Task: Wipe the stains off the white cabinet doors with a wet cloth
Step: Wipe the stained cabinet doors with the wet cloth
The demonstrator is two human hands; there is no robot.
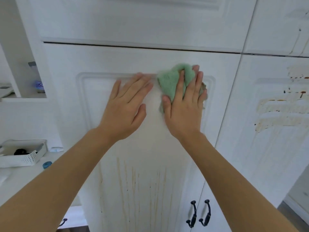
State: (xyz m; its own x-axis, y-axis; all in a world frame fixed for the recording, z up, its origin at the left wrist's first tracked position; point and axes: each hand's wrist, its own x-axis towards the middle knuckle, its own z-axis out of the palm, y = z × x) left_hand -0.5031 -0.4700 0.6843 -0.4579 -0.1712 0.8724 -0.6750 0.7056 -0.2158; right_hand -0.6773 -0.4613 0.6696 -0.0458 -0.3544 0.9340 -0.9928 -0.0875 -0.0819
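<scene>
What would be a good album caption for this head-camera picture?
Right hand presses a green cloth on a stained white cabinet door; left hand rests flat beside it.

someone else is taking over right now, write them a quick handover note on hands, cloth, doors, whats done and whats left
Left hand: flat and open on the middle door, holding nothing.
Right hand: fingers straight, pressing the green cloth against the same door near the panel's top right corner.
Done: the upper part of that panel looks mostly clean.
Left: brown drip streaks run down the lower part of that door, and the right door has heavy smears and spots, not yet wiped.
</scene>
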